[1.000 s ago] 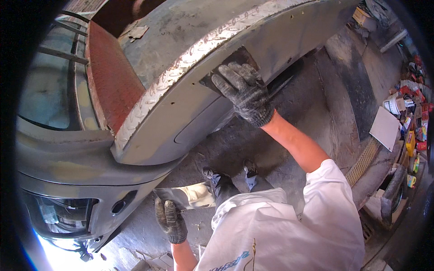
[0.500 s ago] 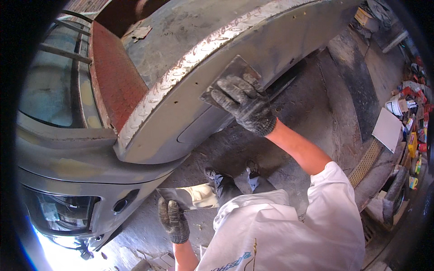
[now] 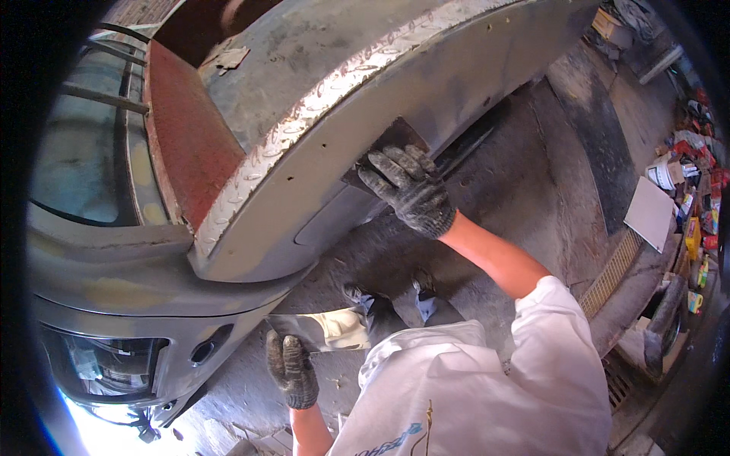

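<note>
My right hand (image 3: pixel 411 191), in a dark worn knit glove, presses a dark, flat, square putty spreader (image 3: pixel 397 135) against the grey side panel (image 3: pixel 471 80) of a pickup truck bed. Its fingers lie across the spreader's face, and the lower part is hidden under them. Low in front of my body, my left hand (image 3: pixel 292 372), gloved alike, grips the end of a shiny flat board (image 3: pixel 300 329). A thick smear of cream-coloured filler (image 3: pixel 342 327) covers the board's other half. The left thumb is hidden beneath the board.
The bed's rim (image 3: pixel 304 114) is chipped and silvery, with a red inner wall (image 3: pixel 186 137) beside the cab. The cab's door (image 3: pixel 144 266) stands at the left. On the right lie a white panel (image 3: pixel 649 213), a yellowish grating (image 3: pixel 610 275) and cluttered containers.
My right hand and the spreader have slid a little lower on the panel, toward its bottom edge. My left hand and the board stay in place.
</note>
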Action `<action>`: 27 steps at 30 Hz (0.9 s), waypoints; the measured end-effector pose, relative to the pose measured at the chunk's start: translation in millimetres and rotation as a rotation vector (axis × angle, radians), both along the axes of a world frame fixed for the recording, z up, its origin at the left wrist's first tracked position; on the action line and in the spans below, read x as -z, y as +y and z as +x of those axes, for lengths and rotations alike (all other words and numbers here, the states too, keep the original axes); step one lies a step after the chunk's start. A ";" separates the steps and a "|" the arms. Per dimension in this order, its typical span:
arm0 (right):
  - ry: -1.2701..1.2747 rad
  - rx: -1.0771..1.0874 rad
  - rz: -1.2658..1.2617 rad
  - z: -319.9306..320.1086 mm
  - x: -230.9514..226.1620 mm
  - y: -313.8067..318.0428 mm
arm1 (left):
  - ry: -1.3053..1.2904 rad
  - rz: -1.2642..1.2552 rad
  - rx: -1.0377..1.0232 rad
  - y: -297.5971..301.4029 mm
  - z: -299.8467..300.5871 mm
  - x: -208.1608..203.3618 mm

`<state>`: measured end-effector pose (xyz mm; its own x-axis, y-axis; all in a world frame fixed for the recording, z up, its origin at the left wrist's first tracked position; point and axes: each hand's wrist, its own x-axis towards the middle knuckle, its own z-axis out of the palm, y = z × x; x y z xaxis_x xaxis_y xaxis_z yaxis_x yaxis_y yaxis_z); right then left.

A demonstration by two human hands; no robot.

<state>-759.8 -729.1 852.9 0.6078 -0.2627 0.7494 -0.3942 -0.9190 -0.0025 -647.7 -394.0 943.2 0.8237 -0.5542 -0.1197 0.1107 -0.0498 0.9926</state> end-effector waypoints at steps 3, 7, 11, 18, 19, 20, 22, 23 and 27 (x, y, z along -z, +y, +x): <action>0.069 0.104 0.013 -10.7 -19.3 -4.7 | 0.012 -0.012 0.024 -0.8 -0.3 -1.7; -0.380 0.057 0.263 -12.7 -52.0 -36.5 | -0.014 -0.017 0.000 2.2 -2.6 -0.1; -0.542 0.174 0.237 0.6 -66.9 -58.0 | -0.009 -0.007 -0.095 9.2 -2.4 7.9; -0.391 0.144 0.363 27.3 -46.0 -2.7 | -0.009 -0.019 -0.039 20.3 6.3 10.0; -0.374 0.130 0.384 30.1 -41.0 8.9 | -0.034 -0.028 -0.041 19.7 5.9 8.7; -0.355 0.119 0.404 33.2 -36.2 19.6 | -0.010 -0.014 -0.051 18.3 5.1 7.0; -0.315 0.077 0.400 38.0 -28.3 39.9 | -0.013 -0.010 -0.051 14.7 2.9 2.5; -0.306 0.061 0.396 38.2 -25.0 47.2 | -0.005 0.002 -0.027 12.8 3.0 0.4; -0.168 -0.066 0.315 15.9 -28.1 49.5 | 0.001 0.010 0.011 4.3 3.4 -8.0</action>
